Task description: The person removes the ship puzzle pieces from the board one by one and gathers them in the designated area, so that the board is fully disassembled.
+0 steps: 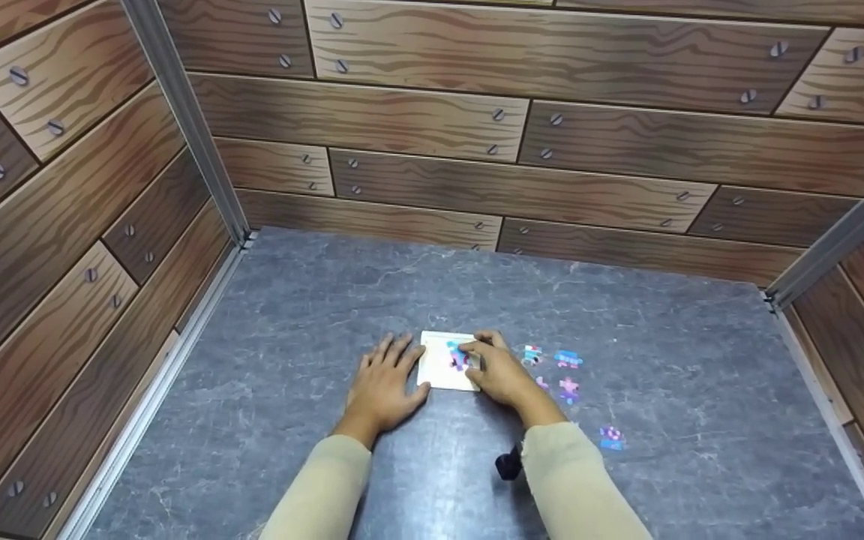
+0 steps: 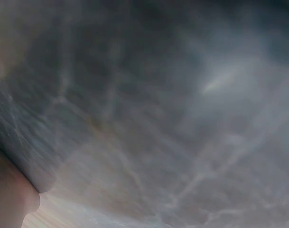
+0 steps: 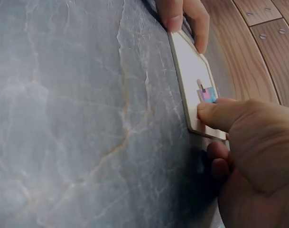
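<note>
A white square puzzle board (image 1: 432, 371) lies on the grey marbled table, with a small colourful jigsaw piece (image 1: 456, 358) on its face. At the board's left edge rests my left hand (image 1: 383, 386), fingers spread and fairly straight, thumb and forefinger touching the rim. From the right, my right hand (image 1: 505, 375) pinches the piece between thumb and forefinger, close over the board. In the right wrist view its thumb (image 3: 213, 115) covers part of the pink and blue piece (image 3: 207, 94). Only a bit of skin (image 2: 11, 194) shows in the blurred left wrist view.
Several loose jigsaw pieces lie right of the board, among them a blue one (image 1: 568, 358), a pink one (image 1: 569, 388) and a purple one (image 1: 612, 436) nearer me. A black object (image 1: 508, 465) shows beside the right sleeve. Wood-patterned walls (image 1: 432, 120) enclose the table.
</note>
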`<state>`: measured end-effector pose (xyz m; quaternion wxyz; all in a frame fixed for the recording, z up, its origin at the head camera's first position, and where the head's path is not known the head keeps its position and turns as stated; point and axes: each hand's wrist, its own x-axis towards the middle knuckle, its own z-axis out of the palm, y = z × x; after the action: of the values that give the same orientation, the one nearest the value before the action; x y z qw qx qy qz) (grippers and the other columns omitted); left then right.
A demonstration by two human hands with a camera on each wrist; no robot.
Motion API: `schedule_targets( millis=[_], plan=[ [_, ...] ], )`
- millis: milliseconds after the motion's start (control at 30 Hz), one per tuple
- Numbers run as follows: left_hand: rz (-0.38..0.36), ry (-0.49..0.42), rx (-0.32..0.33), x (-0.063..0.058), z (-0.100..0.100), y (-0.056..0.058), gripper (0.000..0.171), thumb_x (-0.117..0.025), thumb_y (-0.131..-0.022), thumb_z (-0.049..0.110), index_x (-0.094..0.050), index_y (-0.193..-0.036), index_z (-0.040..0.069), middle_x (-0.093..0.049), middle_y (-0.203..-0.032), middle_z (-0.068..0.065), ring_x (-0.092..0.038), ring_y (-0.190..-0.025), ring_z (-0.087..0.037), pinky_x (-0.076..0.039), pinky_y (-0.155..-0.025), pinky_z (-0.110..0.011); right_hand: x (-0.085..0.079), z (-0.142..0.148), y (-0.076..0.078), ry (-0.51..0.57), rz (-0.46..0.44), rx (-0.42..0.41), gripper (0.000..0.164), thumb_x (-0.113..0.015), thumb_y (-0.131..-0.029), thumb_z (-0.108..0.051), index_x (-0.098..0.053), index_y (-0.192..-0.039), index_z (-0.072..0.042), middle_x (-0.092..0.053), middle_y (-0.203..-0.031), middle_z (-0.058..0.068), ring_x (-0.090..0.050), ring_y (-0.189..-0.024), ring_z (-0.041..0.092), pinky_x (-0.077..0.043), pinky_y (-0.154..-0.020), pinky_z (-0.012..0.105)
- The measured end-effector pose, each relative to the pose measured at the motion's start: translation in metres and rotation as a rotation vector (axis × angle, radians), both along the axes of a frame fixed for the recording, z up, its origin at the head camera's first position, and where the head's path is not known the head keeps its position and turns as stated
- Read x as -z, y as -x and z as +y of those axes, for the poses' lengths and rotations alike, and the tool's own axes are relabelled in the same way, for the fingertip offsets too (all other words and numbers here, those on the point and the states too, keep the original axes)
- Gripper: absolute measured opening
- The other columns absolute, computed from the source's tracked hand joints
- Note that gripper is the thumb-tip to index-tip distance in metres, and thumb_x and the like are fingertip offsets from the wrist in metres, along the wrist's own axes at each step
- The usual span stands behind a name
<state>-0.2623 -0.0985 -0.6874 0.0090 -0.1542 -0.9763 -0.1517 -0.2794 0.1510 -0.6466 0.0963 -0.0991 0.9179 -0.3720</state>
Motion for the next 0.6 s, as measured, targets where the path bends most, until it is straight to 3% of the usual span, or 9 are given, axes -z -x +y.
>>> schedule_targets(
  millis=[267, 600],
  plan=[
    [0.007, 0.004, -0.003, -0.0020, 0.0000, -0.0009, 0.070, -0.049, -0.103, 0.068, -0.046, -0.164, 0.035, -0.037, -0.177, 0.002, -0.028, -0.168, -0.033, -0.035, -0.128, -0.062, 0.0007, -0.0004, 0.0023, -0.039, 0.016, -0.022, 0.049, -0.067, -0.102, -0.005, -0.066, -0.150, -0.014, -0.038, -0.170, 0.021, -0.046, -0.155, 0.047, -0.040, -0.127, 0.061],
    [0.007, -0.005, -0.002, -0.0003, -0.0014, 0.0008, 0.071, -0.051, -0.102, 0.068, -0.046, -0.164, 0.035, -0.037, -0.177, 0.003, -0.028, -0.168, -0.032, -0.035, -0.128, -0.062, -0.0021, -0.0052, 0.0043, -0.119, -0.035, -0.024, 0.051, -0.063, -0.107, -0.012, -0.060, -0.157, -0.021, -0.028, -0.180, 0.010, -0.040, -0.160, 0.044, -0.038, -0.129, 0.060]
  ],
)
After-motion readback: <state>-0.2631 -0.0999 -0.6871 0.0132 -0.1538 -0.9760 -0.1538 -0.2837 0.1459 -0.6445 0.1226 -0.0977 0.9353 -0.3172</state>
